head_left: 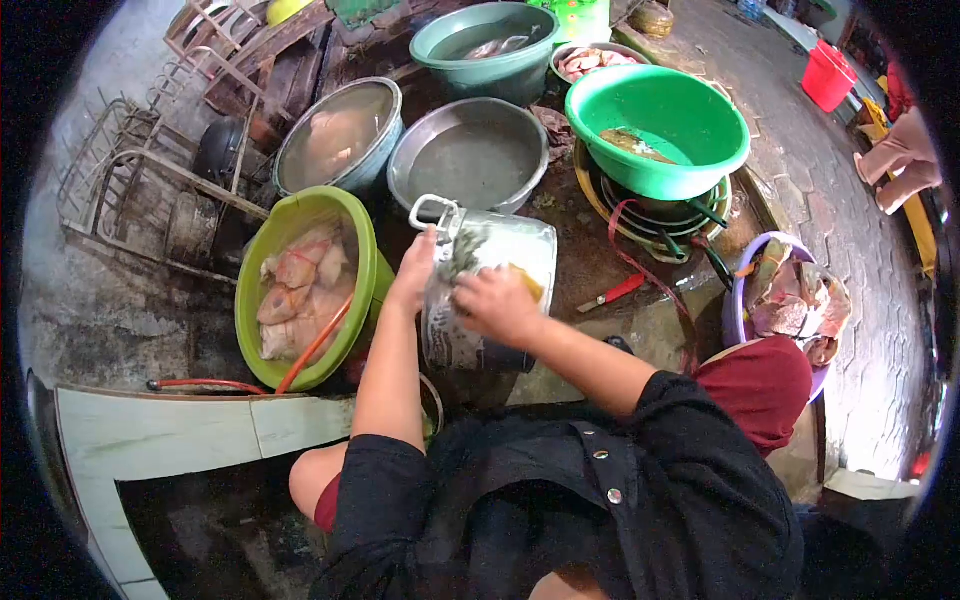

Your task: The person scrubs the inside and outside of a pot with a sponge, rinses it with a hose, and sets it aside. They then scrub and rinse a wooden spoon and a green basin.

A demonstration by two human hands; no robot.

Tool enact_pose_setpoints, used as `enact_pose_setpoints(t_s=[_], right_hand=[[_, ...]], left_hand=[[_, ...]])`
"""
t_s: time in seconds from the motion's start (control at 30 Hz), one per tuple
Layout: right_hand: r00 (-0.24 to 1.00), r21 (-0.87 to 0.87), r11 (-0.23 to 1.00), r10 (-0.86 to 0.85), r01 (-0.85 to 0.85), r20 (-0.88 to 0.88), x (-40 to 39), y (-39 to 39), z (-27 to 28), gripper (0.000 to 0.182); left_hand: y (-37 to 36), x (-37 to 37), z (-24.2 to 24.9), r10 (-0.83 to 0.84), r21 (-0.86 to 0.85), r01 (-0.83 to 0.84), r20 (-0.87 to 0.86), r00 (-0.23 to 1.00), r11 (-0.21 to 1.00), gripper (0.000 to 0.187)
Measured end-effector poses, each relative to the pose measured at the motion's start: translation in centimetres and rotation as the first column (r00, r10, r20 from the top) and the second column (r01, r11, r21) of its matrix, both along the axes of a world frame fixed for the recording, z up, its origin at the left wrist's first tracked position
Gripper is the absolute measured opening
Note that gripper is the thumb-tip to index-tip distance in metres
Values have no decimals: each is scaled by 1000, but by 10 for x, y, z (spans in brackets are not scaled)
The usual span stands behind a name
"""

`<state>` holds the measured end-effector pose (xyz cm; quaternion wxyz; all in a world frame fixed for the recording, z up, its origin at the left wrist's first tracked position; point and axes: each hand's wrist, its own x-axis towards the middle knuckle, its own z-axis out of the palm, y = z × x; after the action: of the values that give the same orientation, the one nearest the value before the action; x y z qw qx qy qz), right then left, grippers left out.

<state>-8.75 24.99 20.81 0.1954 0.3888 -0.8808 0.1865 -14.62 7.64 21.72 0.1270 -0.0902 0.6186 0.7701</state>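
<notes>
A silver metal pot (450, 325) with a looped pale handle (437, 212) stands in front of me, its surface wet and shiny. My left hand (413, 272) grips the pot's left edge, just below that handle. Against the pot's bright face, my right hand (497, 303) has its fingers curled and slightly blurred by motion; I cannot tell what is under them. A dark green patch shows just above those fingers, and a yellow-brown patch lies to their right.
Beyond the pot are a grey basin (468, 165) of water and a green basin (690, 125). A lime tub (372, 290) with fish pieces stands left; a purple tub (737, 310) with fish stands right. A red-handled knife (622, 290) lies nearby. Someone's legs (900, 160) show far right.
</notes>
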Motion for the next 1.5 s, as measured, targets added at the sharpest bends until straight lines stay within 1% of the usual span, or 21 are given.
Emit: enact_pose_setpoints(t_s=[0.03, 0.07, 0.2, 0.3, 0.37, 0.47, 0.53, 0.6, 0.63, 0.67, 0.73, 0.8, 0.9, 0.97, 1.03, 1.13, 1.2, 1.27, 1.33, 1.47, 1.5], right_hand=[[998, 19, 998, 53, -54, 41, 3, -6, -3, 33], [991, 35, 993, 108, -112, 81, 4, -9, -6, 34], [988, -272, 962, 27, 15, 150, -31, 7, -14, 32], [935, -390, 887, -115, 250, 337, -77, 32, -17, 30], [714, -310, 815, -170, 489, 680, -119, 57, -30, 44], [527, -169, 775, -236, 609, 817, -155, 71, -55, 59], [533, -211, 771, -190, 601, 825, -134, 69, -33, 60], [633, -235, 834, -166, 500, 756, -118, 68, -25, 61], [720, -315, 843, -116, 435, 684, -108, 70, -27, 57], [794, -385, 848, -67, 365, 605, -96, 70, -30, 54], [853, -412, 888, 46, 203, 520, -68, 71, -13, 43], [904, -462, 886, 156, 49, 397, -49, 73, -9, 34], [939, -393, 920, 144, -10, 311, -29, 69, 3, 31], [951, -346, 930, 209, -121, 229, -27, 59, 7, 30], [947, -274, 946, 238, -175, 216, -27, 49, 13, 29], [920, -299, 954, 110, 8, 376, -41, 40, 23, 29], [942, -342, 936, 42, 80, 334, -63, 50, 10, 36], [885, -534, 810, 42, 242, 464, -80, 60, -20, 44], [736, -470, 736, -56, 486, 674, -91, 68, -36, 53], [714, -229, 860, -199, 455, 671, -92, 58, -32, 55], [768, -252, 873, -191, 418, 611, -79, 48, -25, 51]], left_hand=[[2, -1, -9, 15, -379, -79, -169, 985, 922, 48], [4, -1, -19, -37, -681, -210, -329, 944, 702, 40], [-1, 3, -29, -28, -691, -257, -372, 928, 675, 32], [-4, 9, -29, -23, -658, -289, -422, 906, 695, 29], [-7, 17, -32, -15, -649, -290, -421, 907, 703, 29], [-16, 27, -41, 13, -589, -277, -411, 911, 759, 30], [-18, 38, -39, 46, -531, -267, -393, 919, 804, 32], [-18, 49, -23, 116, -132, -118, -26, 993, 984, 45], [-32, 47, -29, -20, 129, 3, 128, 992, 992, 68], [-42, 44, -36, -19, 129, 3, 127, 992, 992, 68], [-44, 35, -25, -112, 363, 12, 255, 961, 932, 86], [-63, 12, -43, -85, 227, 22, 274, 958, 974, 100], [-53, -8, -19, -117, 293, 43, 239, 964, 955, 81], [-32, -11, 0, -117, -233, 130, 66, 991, 964, 52], [-31, -16, -17, -149, -220, 153, 32, 988, 964, 44], [-11, 4, -2, -249, -246, 229, -54, 967, 942, 44], [-8, 29, 10, -383, -104, 374, -82, 920, 921, 49], [-28, 41, 1, -398, -145, 384, -84, 914, 912, 53], [-41, 51, 4, -321, 86, 317, 45, 946, 945, 56], [-83, 36, 22, -503, 251, 475, 56, 863, 843, 70], [-94, 23, 18, -429, 76, 423, 223, 875, 903, 72]])
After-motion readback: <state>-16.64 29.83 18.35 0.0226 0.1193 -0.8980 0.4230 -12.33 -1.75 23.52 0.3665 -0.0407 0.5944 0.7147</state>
